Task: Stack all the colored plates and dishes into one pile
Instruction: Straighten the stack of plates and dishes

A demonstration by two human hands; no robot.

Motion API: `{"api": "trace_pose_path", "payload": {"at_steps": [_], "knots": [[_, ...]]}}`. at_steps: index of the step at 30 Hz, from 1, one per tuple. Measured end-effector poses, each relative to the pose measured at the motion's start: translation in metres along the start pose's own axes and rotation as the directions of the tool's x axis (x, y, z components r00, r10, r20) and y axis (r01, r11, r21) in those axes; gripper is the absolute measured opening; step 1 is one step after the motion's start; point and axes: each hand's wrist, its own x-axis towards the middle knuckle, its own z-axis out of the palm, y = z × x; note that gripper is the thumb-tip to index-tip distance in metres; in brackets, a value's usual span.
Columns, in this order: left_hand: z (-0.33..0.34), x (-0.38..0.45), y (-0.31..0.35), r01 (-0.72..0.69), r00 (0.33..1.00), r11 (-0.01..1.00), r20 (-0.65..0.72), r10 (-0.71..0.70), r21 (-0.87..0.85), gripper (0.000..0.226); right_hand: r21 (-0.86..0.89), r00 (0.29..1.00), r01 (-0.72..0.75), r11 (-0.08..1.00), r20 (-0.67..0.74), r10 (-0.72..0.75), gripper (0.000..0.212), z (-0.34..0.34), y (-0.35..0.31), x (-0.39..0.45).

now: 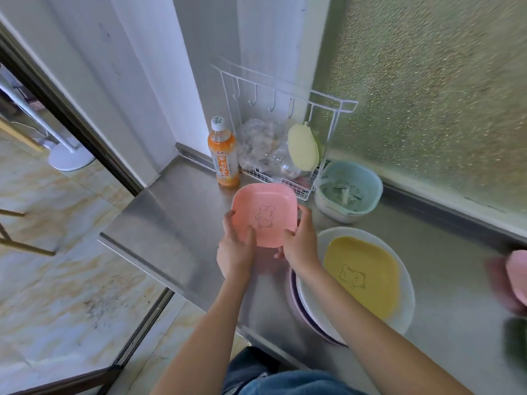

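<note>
Both hands hold a pink plate [264,215] above the brushed stainless-steel table [176,206]. The plate is a smooth, matte plastic dish, square with softly rounded corners and a shallow raised rim, and a line-drawn bear is printed in its centre. The left hand [236,252] grips the near left edge, thumb lying on the inner face and fingers curled under the rim. The right hand [299,243] clasps the near right corner in the same way, its fingers wrapped round the edge, some showing below the plate.

Just to the right of the hands sits a pile: a yellow plate [362,276] of the same rounded-square shape and bear print lies inside a round white dish [405,303], which rests in turn on a purple-rimmed dish [293,297] whose edge peeks out on the left.

Behind the pile stands a pale blue colander [349,183], perforated across its bottom, nested in a white bowl. A white wire rack [285,92] with hooks stands against the wall, holding crumpled clear plastic bags [259,143] and a pale yellow oval sponge [302,146] hanging from it. An orange drink bottle [224,155] with a white cap stands upright left of the rack. At the right edge, blurred, is another pink item [517,275]. Frosted pebbled glass [427,81] backs the table.
</note>
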Motion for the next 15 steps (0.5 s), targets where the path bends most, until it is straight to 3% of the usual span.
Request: {"api": "trace_pose_path", "payload": {"at_steps": [3, 8, 12, 15], "knots": [[0.02, -0.027, 0.029, -0.117, 0.989, 0.99, 0.082, 0.123, -0.073, 0.053, 0.081, 0.993, 0.037, 0.996, -0.113, -0.028, 0.051, -0.051, 0.01, -0.01], [0.052, -0.063, 0.063, -0.171, 0.969, 0.961, 0.137, 0.204, -0.218, 0.027, 0.016, 0.941, -0.002, 1.0, -0.337, 0.008, 0.038, -0.122, 0.04, -0.031], [0.069, -0.083, 0.073, -0.282, 0.925, 0.952, 0.232, 0.303, -0.117, 0.026, -0.188, 0.868, -0.073, 0.979, -0.496, -0.031, 0.021, -0.153, 0.064, -0.045], [0.072, -0.09, 0.066, -0.339, 0.91, 0.941, 0.26, 0.324, 0.014, 0.02, -0.343, 0.856, -0.137, 0.929, -0.514, -0.064, 0.007, -0.169, 0.078, -0.051]]}}
